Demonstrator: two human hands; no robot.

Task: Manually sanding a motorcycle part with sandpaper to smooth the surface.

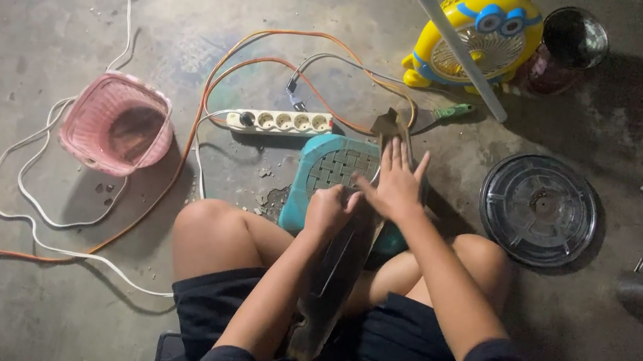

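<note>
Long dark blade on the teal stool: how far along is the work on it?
Done: the long dark blade already lies across the teal stool. In hand: left hand fisted on the blade's middle, right hand flat, fingers spread, pressing nearer its tip. Left: cannot tell; the blade looks dull and dark all along, and nothing shows a finished stretch.

Dark long sleeves, dark shorts, bare knees
</note>
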